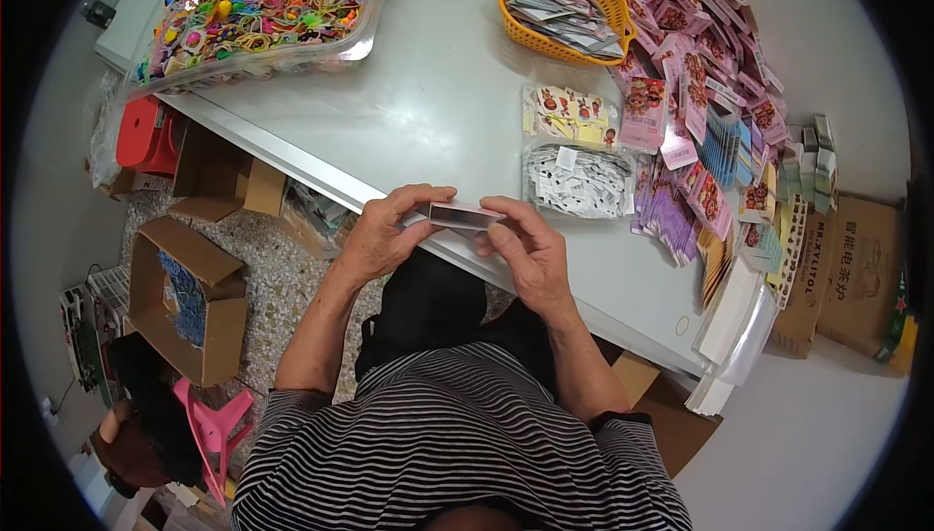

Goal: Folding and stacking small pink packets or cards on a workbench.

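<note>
Over the table's near edge, a small flat carton [461, 219] is held between my two hands, its end open and dark inside. My left hand [382, 231] pinches one end between thumb and fingers. At the opposite end, my right hand [534, 259] grips it with thumb and bent fingers. Nothing can be made out within the carton. Beyond my right hand lie a clear bag of white printed sachets [581, 184] and a bag of yellow printed packets [569, 115].
A clear bin [362, 43] of colourful bands stands far left. An orange-yellow basket [545, 42] holds flat packets. Pink cartons [644, 113] pile up at right, beside purple flattened cartons [666, 215]. On the floor at left are an open cardboard box [222, 332], a pink stool [209, 424] and another person.
</note>
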A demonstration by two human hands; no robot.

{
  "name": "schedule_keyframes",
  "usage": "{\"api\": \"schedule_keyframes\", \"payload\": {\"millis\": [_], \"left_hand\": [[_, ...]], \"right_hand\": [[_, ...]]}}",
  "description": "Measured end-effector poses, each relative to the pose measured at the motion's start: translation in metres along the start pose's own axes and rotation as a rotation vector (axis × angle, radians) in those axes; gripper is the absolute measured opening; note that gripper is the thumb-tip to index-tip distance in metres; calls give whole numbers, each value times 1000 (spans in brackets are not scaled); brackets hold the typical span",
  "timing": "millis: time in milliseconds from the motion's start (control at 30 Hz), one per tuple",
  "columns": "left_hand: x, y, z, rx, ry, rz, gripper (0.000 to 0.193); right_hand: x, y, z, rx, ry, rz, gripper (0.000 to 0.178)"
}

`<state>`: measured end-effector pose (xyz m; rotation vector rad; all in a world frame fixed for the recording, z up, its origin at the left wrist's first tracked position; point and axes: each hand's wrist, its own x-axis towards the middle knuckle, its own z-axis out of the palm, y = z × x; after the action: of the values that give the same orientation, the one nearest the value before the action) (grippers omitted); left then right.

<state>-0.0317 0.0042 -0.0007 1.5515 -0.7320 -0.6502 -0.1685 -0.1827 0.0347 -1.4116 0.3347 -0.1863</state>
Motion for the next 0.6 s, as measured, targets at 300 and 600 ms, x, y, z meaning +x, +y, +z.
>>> {"api": "schedule_keyframes", "payload": {"millis": [300, 600], "left_hand": [[8, 11, -5, -46, -88, -112, 39], [6, 4, -2, -152, -30, -154, 33]], "right_hand": [[0, -19, -8, 230, -96, 219, 33], [62, -83, -122, -1028, 324, -391, 22]]}}
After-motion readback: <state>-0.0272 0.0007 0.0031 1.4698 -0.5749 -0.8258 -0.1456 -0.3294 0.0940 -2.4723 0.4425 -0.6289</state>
